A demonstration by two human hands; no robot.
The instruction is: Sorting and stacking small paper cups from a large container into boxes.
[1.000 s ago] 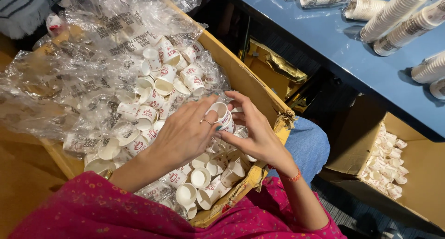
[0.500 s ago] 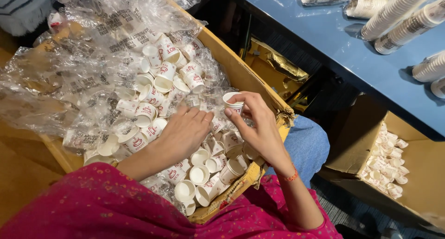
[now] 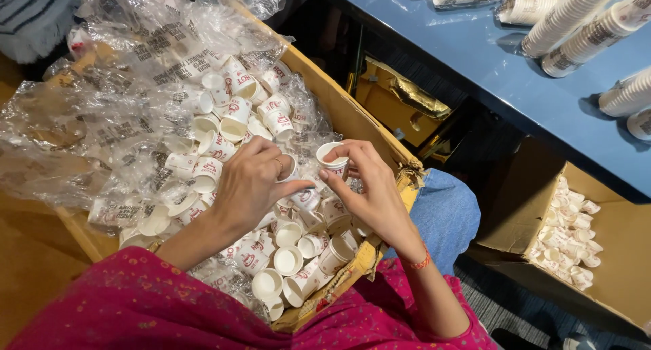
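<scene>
Fingers of right hand pinch one small paper cup above open box; left hand curls on cup beside it. Loose cups fill box, mostly unsorted. Stacked cups lie on blue table: small share done, bulk left.

Pink patterned sleeves, red thread bracelet, blue jeans

Long stacks of nested white paper cups are laid across a blue tabletop at upper right. An open brown cardboard carton with small cups in one corner is set on the floor below, beside crumpled gold foil wrapping.
</scene>
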